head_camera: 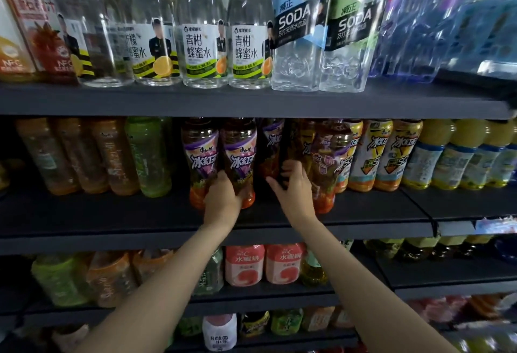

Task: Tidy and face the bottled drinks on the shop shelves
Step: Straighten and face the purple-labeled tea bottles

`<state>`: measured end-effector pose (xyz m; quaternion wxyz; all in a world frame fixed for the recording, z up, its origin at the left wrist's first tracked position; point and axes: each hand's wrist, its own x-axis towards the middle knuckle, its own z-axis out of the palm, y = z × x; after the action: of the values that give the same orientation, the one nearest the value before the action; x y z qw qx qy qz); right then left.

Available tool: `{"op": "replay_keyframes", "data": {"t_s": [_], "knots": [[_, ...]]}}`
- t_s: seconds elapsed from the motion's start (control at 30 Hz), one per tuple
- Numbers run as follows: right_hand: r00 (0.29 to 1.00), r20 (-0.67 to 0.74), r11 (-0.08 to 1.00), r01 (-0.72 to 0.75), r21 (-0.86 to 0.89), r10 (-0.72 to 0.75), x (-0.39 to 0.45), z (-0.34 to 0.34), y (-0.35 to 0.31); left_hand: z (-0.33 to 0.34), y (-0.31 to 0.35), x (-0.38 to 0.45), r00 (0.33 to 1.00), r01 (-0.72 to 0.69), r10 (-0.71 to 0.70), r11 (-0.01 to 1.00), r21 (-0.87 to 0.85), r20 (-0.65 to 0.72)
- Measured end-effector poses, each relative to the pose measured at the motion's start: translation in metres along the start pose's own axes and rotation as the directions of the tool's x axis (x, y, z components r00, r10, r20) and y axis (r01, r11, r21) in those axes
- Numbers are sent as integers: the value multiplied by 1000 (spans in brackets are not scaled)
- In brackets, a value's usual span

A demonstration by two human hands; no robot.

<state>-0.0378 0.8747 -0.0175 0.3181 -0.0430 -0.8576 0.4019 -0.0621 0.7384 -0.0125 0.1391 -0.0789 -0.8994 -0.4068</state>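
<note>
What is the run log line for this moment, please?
left hand: grips purple-label iced tea bottle | right hand: reaching into gap, grip unclear | middle shelf

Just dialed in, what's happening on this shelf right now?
A person is facing iced tea on the middle shelf. The left hand grips the base of a purple-labelled tea bottle at the front. The right hand reaches into the dark gap beside it, toward a bottle set further back; its grip is hidden.

Both bare forearms reach forward and up. The left hand [222, 199] curls its fingers in a grip. The right hand [293, 185] is raised with fingers bent, thumb spread.
</note>
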Motion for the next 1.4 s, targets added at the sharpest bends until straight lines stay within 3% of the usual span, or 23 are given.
{"op": "replay_keyframes", "data": {"t_s": [0.13,0.23,0.33,0.67,0.8,0.93,1.0,1.07,1.13,1.27,1.33,1.4], "knots": [[991,-9,991,-130,-33,130,36,22,-4,8,-5,-5,996,-52,62,990,132,-70],[951,42,952,-305,-20,305,70,42,-5,11,-5,-5,995,-35,49,987,158,-81],[920,31,920,-389,-44,391,85,62,1,15,-8,-3,994,-34,55,977,210,-94],[975,41,971,-212,-108,218,43,36,0,16,-12,-5,994,-82,91,987,139,-63],[980,63,976,-179,-122,188,9,14,-12,7,-8,-6,997,-81,79,992,98,21],[977,117,980,-163,-117,177,-14,-11,-18,-13,-13,-33,971,-201,174,965,166,162],[957,172,970,-217,-112,234,-18,-26,-26,-26,-19,-52,949,-249,222,963,101,224],[940,237,969,-247,-29,247,-23,-39,-33,-39,-21,-64,919,-265,258,964,-19,299],[916,328,931,-306,201,231,-32,-51,-35,-48,-19,-67,885,-230,280,957,-176,370],[813,517,699,-532,478,266,-64,-62,-49,-60,-7,-71,769,28,188,945,-327,610],[829,496,669,-523,528,257,-69,-67,-65,-62,-2,-78,777,85,182,919,-386,602],[858,420,688,-496,530,295,-67,-73,-79,-67,-2,-84,831,16,200,924,-382,519]]}}
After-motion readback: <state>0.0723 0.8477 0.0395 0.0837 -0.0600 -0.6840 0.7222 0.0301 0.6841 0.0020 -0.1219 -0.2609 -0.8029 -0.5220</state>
